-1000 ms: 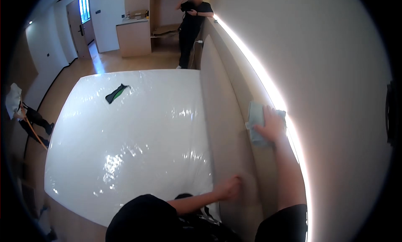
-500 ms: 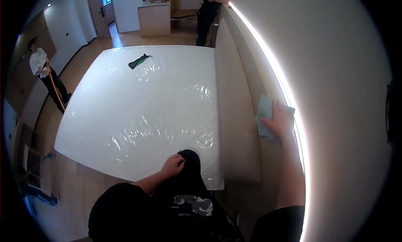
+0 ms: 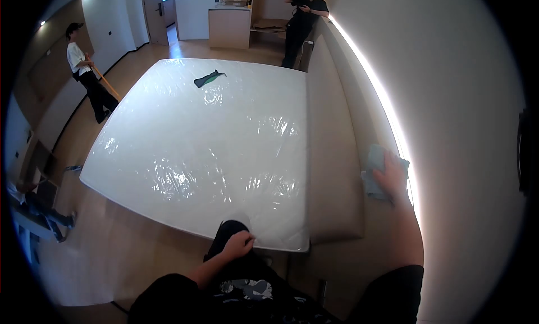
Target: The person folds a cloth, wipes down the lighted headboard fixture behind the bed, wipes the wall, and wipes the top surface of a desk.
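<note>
The grey-and-white print point(image 3: 247, 289) on my black shirt is the nearest thing to a label, and it is too small and creased for me to make out any lettering; the black-and-green object point(image 3: 209, 79) near the far edge of the mattress point(image 3: 168, 122) may carry a mark, but I cannot read one from here. The mattress itself is white, sealed in clear, wrinkled plastic that throws back bright glints. Along its right side stands a padded beige headboard point(image 3: 334, 155), and past that, farther from the mattress, a ledge point(image 3: 366, 127) runs beneath a glowing light strip point(image 3: 387, 108) on the pale wall point(image 3: 460, 99). There, to the right of the mattress's near half, my right fingers point(image 3: 388, 160) hold a folded blue-green cloth point(image 3: 374, 155) down against the ledge, thumb set apart from the rest. My left fingers point(image 3: 245, 241) are loosely curled in over my dark-clothed leg, just by the mattress's near edge. Beyond its far edge stand a light wooden cabinet point(image 3: 229, 29), a door point(image 3: 154, 12) and a person in black point(image 3: 306, 21). Left of the mattress, on the wood-toned floor point(image 3: 129, 256), a person in a white top point(image 3: 77, 56) grips an orange pole point(image 3: 105, 80); a blurred third person point(image 3: 42, 209) is nearer me.
</note>
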The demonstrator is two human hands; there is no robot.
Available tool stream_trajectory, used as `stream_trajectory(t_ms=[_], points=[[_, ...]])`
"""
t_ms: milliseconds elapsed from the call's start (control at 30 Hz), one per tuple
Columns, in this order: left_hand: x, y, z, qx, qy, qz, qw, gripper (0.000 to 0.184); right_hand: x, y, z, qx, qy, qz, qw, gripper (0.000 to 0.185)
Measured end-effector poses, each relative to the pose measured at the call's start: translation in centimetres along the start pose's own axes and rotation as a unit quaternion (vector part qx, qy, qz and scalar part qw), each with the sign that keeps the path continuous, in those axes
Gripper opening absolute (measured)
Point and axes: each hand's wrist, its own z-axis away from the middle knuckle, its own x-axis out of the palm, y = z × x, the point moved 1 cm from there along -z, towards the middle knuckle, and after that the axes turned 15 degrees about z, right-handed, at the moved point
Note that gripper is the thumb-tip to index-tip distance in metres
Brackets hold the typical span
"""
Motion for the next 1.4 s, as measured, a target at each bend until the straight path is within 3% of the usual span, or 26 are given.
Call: stream_trajectory(t_ms=[200, 300, 433, 533, 633, 767, 867, 1100, 1200, 1400], points=[[-1.9, -1.2, 6.9, -0.148, -0.001, -0.033, 0.988, 0.019, -1.7, 2.0, 5.5, 0.01, 0.005, -0.001, 1.0, 0.089], [-4.4, -0.2, 8.0, -0.165, 0.004, 0.001, 0.986, 0.021, -2.9, 2.1, 7.0, 0.027, -0.008, 0.009, 1.0, 0.09], [-9.7, 0.0, 9.1, -0.132, -0.082, -0.002, 0.988, 0.024, -1.6, 2.6, 12.0, 0.07, -0.013, 0.024, 0.997, 0.092], [-14.2, -1.3, 11.2, -0.118, -0.115, -0.069, 0.984, 0.028, -1.6, 2.7, 19.2, 0.1, -0.003, -0.004, 0.995, 0.09], [-19.0, -3.1, 14.6, -0.157, -0.063, -0.076, 0.983, 0.031, -0.7, 3.7, 26.9, 0.131, -0.009, -0.03, 0.991, 0.089], [-22.2, -6.0, 20.8, -0.267, -0.035, -0.077, 0.96, 0.032, -0.7, 4.9, 37.4, 0.19, -0.031, -0.007, 0.981, 0.087], [-22.6, -7.8, 24.6, -0.318, -0.117, -0.103, 0.935, 0.036, -1.7, 4.0, 45.1, 0.245, -0.027, -0.008, 0.969, 0.086], [-19.1, -8.8, 24.8, -0.257, -0.271, -0.13, 0.918, 0.04, -2.1, 4.2, 58.1, 0.356, -0.07, -0.011, 0.932, 0.081], [-16.1, -11.9, 23.4, -0.17, -0.274, -0.14, 0.936, 0.04, -0.4, 5.8, 64.3, 0.392, -0.075, 0.042, 0.916, 0.078], [-11.0, -8.8, 19.6, -0.118, -0.348, -0.166, 0.915, 0.041, 2.9, 9.9, 82.8, 0.48, -0.036, 0.052, 0.875, 0.064]])
